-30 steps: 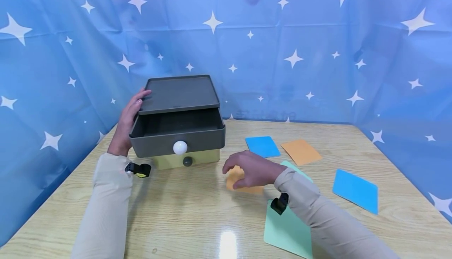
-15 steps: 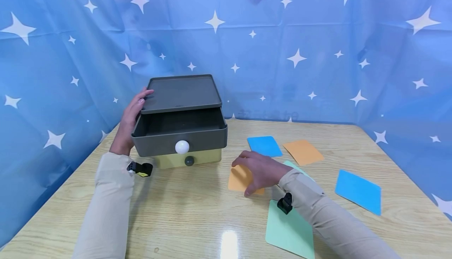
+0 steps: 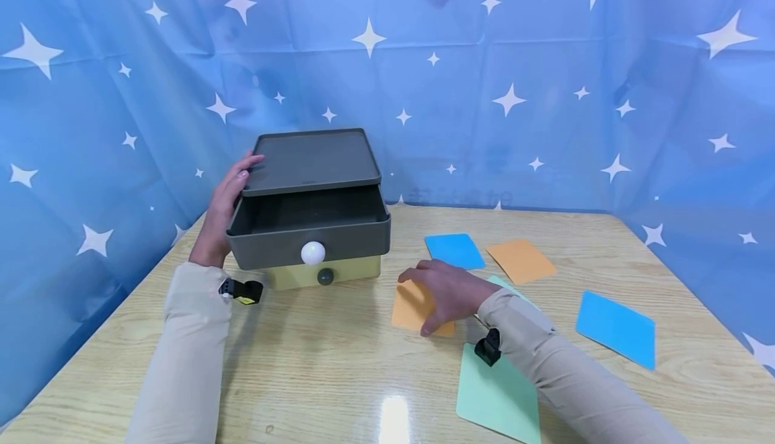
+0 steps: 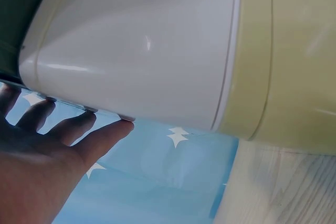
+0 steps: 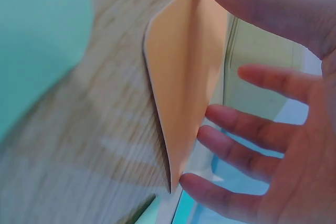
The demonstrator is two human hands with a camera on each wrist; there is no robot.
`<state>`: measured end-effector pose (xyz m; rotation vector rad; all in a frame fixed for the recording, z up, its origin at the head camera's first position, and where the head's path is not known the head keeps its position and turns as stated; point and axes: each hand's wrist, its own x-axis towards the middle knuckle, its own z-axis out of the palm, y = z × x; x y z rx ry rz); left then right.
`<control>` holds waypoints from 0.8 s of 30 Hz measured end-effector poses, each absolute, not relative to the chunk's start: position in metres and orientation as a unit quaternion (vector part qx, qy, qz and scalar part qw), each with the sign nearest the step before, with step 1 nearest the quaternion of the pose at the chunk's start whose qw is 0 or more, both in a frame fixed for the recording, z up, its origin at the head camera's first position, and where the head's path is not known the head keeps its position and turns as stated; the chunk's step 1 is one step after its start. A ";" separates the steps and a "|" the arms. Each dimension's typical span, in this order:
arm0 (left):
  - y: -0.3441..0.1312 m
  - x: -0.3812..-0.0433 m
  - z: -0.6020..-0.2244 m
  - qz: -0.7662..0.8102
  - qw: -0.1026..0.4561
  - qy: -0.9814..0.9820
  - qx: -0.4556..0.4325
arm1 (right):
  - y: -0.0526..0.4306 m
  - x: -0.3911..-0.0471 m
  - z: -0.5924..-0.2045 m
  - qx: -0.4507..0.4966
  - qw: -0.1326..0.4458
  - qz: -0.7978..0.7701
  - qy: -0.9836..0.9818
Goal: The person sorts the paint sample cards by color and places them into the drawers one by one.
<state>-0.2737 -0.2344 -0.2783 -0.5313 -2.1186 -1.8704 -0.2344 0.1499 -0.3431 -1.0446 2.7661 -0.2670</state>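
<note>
My left hand (image 3: 225,205) rests against the left side of a small two-drawer storage box (image 3: 311,158), its fingertips over the top edge. In the left wrist view the fingers lie fairly straight along the box's smooth white wall (image 4: 142,51). The dark grey upper drawer (image 3: 278,249) is pulled out and bears a white knob (image 3: 313,253). My right hand (image 3: 448,292) spans an orange square card (image 3: 410,309) on the table. In the right wrist view, the thumb meets one edge of this card (image 5: 181,66) and several fingertips meet another edge, while the index finger stands apart.
The pale yellow lower drawer (image 3: 357,269) is shut, with a dark knob (image 3: 325,276). On the wooden table (image 3: 315,377) lie two blue cards (image 3: 455,251), another orange card (image 3: 521,261) and a mint green card (image 3: 499,397). Another green piece lies partly under the right forearm.
My right hand has shifted a little to the right over the orange card and its thumb has come to the card's near edge. The left hand and the box stay as they were.
</note>
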 end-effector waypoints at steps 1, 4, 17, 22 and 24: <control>-0.235 -0.274 -0.279 -0.645 0.133 -0.730 -0.183 | 0.150 -0.235 -0.344 -0.351 0.087 -0.091 0.928; -0.235 -0.274 -0.279 -0.647 0.131 -0.728 -0.183 | 0.150 -0.235 -0.344 -0.348 0.091 -0.095 0.928; -0.234 -0.275 -0.279 -0.634 0.136 -0.738 -0.188 | 0.150 -0.235 -0.344 -0.342 0.098 -0.094 0.930; -0.235 -0.275 -0.280 -0.623 0.140 -0.747 -0.187 | 0.151 -0.235 -0.345 -0.346 0.093 -0.093 0.929; -0.235 -0.275 -0.280 -0.624 0.139 -0.746 -0.186 | 0.151 -0.235 -0.346 -0.349 0.093 -0.092 0.928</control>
